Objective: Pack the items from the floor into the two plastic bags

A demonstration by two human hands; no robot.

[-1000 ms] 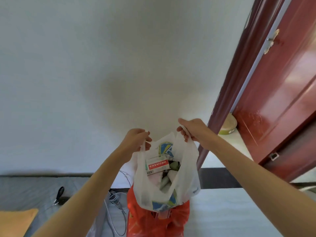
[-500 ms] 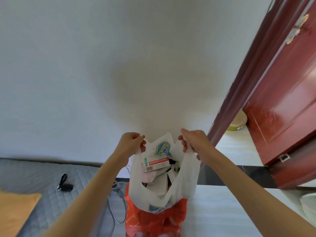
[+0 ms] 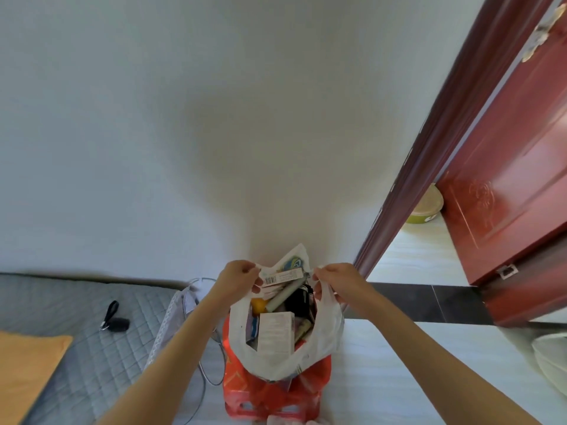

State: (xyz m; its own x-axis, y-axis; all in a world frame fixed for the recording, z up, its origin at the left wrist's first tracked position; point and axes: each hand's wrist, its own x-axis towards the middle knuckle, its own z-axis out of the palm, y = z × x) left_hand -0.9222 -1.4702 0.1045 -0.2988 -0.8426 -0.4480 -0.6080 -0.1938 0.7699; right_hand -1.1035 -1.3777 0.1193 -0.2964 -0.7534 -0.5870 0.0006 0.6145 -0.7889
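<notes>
White bag: a thin plastic white bag hangs in the air with its mouth pulled wide open, right above the red bag.
Left hand: the left hand pinches the bag's left handle; its grip is closed tight on the plastic.
Right hand: the right hand pinches the right handle; its grip is closed on the plastic too.
Inside the white bag: it is full. A white box stands near the front, a box with a barcode lies across the top, a pale tube leans beside something black, and a bit of orange peeks out on the left.
Red bag: the red bag sits on the floor under the white one, and it looks stuffed.
Floor: pale floor with a dark strip at the doorway.
Bed: a grey quilted bed on the left, with an orange pillow and a black key fob on it.
Cable: a grey cable loops beside the red bag.
Door: a dark red door stands open on the right, and a green bowl sits on the floor past it.
</notes>
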